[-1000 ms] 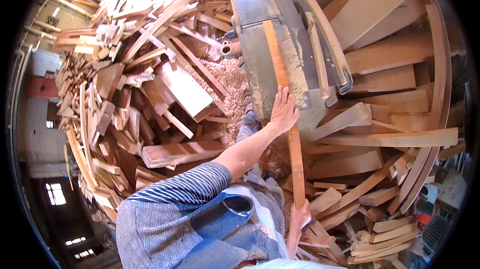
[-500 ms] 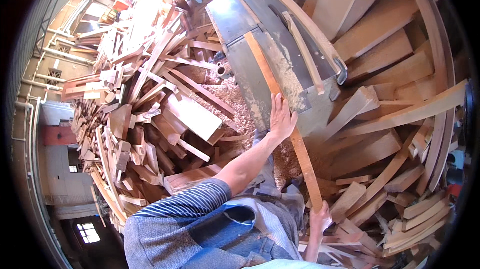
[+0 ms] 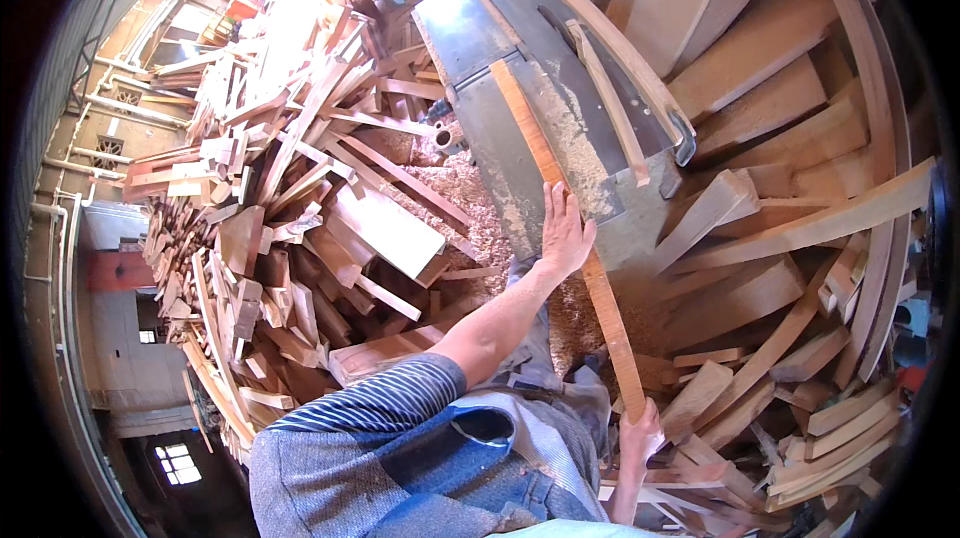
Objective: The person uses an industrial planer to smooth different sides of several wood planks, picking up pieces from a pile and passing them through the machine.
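Pale wood is everywhere here — offcuts heaped in a great pile [image 3: 280, 228] to the person's left, curved planks [image 3: 800, 228] stacked to the right. Between them stands a grey metal machine table [image 3: 500, 128], dusted with sawdust, and on it lies a long narrow strip of wood [image 3: 570, 228], running from the table's middle back past its near edge toward the person. The left hand [image 3: 562, 233] lies flat on that strip just at the table's near edge, fingers stretched out together, palm pressing down rather than gripping. The right hand [image 3: 640, 435] is lower down, wrapped around the strip's near end — closed on it, though the fingers themselves are mostly hidden. A second, thinner curved strip [image 3: 610, 103] rests on the table farther right, apart from both hands. Shavings [image 3: 450, 193] lie thick on the floor beside the machine.
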